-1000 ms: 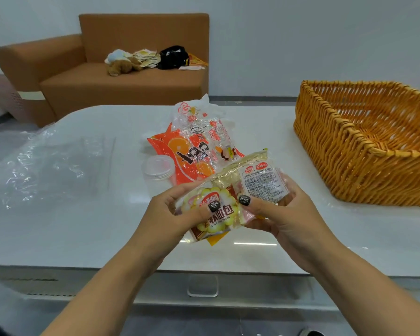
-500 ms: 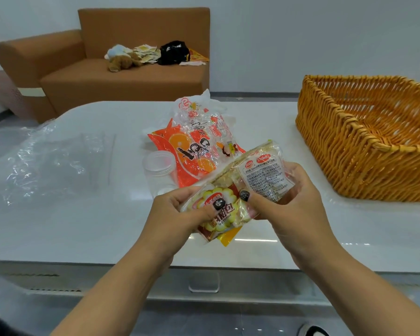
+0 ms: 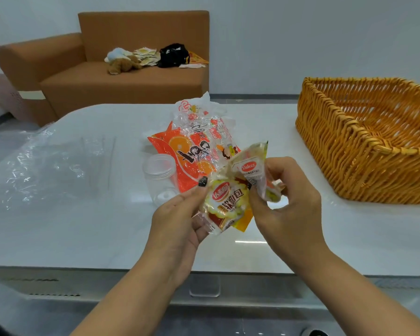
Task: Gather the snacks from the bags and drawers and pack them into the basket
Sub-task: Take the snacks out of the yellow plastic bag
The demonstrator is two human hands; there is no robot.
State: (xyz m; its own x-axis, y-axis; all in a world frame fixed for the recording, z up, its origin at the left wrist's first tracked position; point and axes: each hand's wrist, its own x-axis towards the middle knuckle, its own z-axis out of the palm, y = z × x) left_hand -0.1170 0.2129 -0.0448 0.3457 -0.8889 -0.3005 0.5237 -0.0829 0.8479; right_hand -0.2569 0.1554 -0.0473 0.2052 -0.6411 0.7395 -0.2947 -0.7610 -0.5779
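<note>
Two small bread packs are held up over the white shiny table (image 3: 58,229), in front of the person. The clear pack with the yellow flower-shaped bread and red label (image 3: 224,202) is gripped by the left hand (image 3: 180,219), with the thumb pressed on its top corner and the fingers curled under it. The second clear pack with the white and red label (image 3: 251,172) is pinched by the right hand (image 3: 289,197), whose fingers are curled round its side. Half a second ago the two packs were held close together, one lying over the other; now the second pack is pulled up and to the right and is turned on its edge, so a gap is seen between the packs at the bottom. The left thumb is now moved to the top of the first pack. Behind the hands, an orange snack bag wrapped in clear crinkly plastic (image 3: 194,151) is seen lying on the table, with a clear round plastic jar (image 3: 160,180) just beside it. The orange woven basket (image 3: 344,151) is set on the table to the right, well apart from the packs, as before.
</note>
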